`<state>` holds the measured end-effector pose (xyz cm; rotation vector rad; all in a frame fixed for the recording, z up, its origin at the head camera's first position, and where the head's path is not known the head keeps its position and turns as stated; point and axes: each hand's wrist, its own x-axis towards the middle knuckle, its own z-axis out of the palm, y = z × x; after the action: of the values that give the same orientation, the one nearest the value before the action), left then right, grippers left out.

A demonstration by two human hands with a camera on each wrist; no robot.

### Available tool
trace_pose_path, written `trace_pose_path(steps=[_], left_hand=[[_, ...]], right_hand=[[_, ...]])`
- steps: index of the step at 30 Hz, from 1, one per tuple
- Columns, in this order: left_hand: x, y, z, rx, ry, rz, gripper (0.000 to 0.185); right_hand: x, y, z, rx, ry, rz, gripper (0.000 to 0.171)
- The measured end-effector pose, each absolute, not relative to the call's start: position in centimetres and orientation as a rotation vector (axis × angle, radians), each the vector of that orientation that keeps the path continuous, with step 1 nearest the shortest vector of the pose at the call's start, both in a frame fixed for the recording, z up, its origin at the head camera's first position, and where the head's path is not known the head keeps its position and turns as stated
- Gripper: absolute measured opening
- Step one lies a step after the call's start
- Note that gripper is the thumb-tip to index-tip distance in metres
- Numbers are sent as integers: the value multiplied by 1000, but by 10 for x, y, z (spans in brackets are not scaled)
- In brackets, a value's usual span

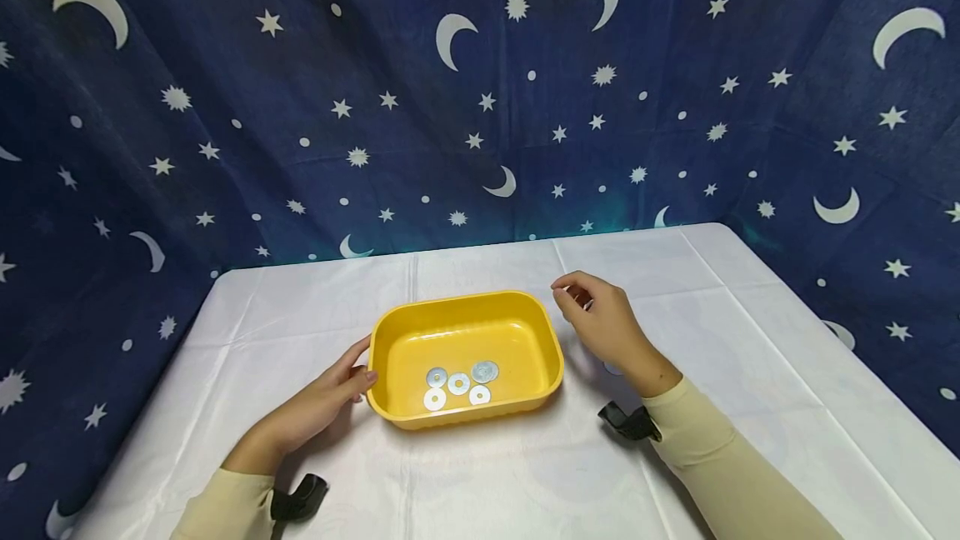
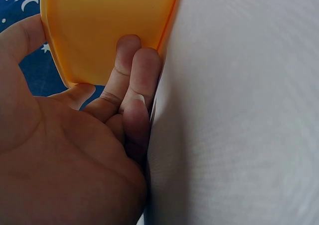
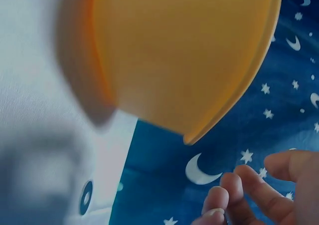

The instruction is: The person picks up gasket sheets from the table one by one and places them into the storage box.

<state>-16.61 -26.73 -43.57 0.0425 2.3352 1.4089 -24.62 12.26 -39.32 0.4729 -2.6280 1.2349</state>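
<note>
A glossy yellow plastic tray (image 1: pixel 538 332), rectangular with rounded corners and a rolled rim, sits at the centre of the frame on a tabletop (image 1: pixel 750 340) covered in creased white cloth. Five flat metal washers (image 1: pixel 458 384) lie clustered on the tray's floor, toward its lower edge. The left hand (image 1: pixel 322 407), at lower left, rests against the tray's left end: its fingers (image 2: pixel 139 75) lie straight along the smooth outer wall while the thumb hooks the rim. The right hand (image 1: pixel 603 323), just right of the tray's upper right corner, hovers with fingers loosely curled; a small pale thing may sit at its fingertips, but I cannot tell. One more washer (image 3: pixel 86 197) lies on the cloth beside it.
</note>
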Motion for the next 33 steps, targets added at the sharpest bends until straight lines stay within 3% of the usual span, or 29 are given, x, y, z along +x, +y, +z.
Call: trace_pose_path(steps=[20,33], left_hand=[[-167,-268,-437,69,2336,1416,63],[-168,-267,-438,68,2333,1425,63]], right_hand=[[-276,149,-419,343,-2904,1138,32],[-285,156,-432,394,-3042,1015,37]])
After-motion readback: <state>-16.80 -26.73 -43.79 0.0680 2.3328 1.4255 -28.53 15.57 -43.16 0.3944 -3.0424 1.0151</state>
